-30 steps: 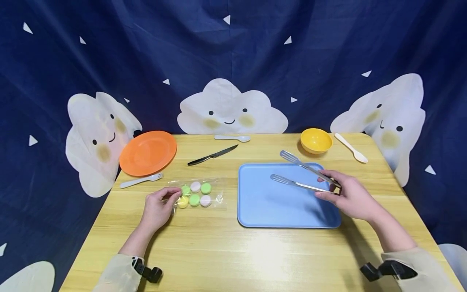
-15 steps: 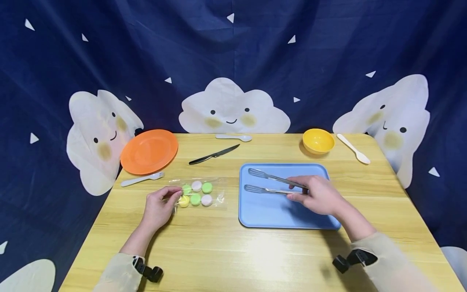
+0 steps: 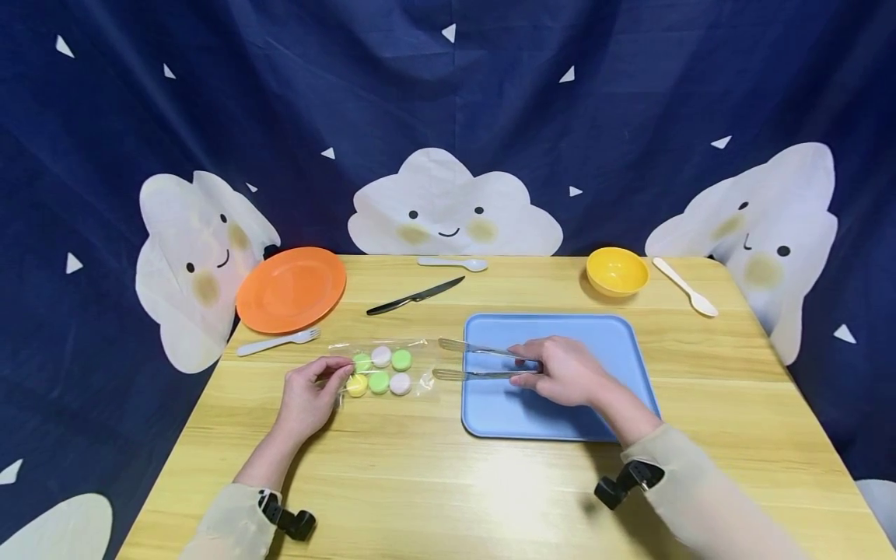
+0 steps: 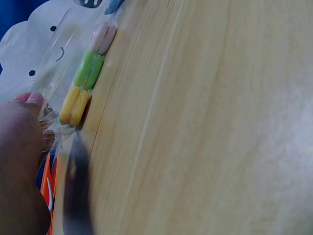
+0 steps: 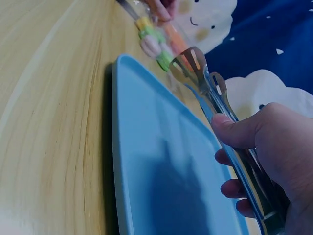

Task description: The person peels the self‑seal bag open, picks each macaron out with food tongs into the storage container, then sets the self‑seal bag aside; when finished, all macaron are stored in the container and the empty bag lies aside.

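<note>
Two forearms in pale sleeves are extended forward, toward twelve o'clock. The left hand (image 3: 306, 394) is held at about ten o'clock, its thumb and fingertips (image 4: 30, 100) pinched together. The right hand (image 3: 563, 372) is angled toward ten o'clock, knuckles up, fingers (image 5: 230, 187) and thumb curled in a grip.

Left hand (image 3: 308, 393) pinching sweets bag (image 3: 381, 371), right hand (image 3: 563, 371) holding tongs (image 3: 476, 362)
</note>
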A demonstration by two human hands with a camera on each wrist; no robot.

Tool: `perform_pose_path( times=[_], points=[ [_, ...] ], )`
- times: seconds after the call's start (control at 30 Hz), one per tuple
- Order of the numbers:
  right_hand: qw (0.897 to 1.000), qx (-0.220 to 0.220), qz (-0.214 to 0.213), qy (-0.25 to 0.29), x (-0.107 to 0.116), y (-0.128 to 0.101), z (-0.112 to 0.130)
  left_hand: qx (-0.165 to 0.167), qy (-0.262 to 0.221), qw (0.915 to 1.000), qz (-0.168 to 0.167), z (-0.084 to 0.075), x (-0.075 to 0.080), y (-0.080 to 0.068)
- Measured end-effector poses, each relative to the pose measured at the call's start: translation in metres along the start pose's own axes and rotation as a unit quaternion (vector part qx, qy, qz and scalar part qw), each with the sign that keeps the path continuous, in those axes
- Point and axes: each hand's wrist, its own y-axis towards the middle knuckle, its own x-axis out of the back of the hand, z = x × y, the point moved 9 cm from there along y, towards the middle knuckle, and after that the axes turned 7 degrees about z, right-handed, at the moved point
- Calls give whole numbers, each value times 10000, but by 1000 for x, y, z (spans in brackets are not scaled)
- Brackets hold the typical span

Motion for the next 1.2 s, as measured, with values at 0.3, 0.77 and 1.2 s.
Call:
perform_pose_path(
  times=[0.3,0.77,1.2],
  points=[
    [9992,-123,211,-306,-14,22,8,21,-88,10000,7,-3,-1,0],
    [9996,37,254,-94,-13,38,18,-28,-128,9999,27,0,-3,0],
    [9998,25,197,18,1,31,8,163,-169,9997,119,2,-2,0]
  ],
)
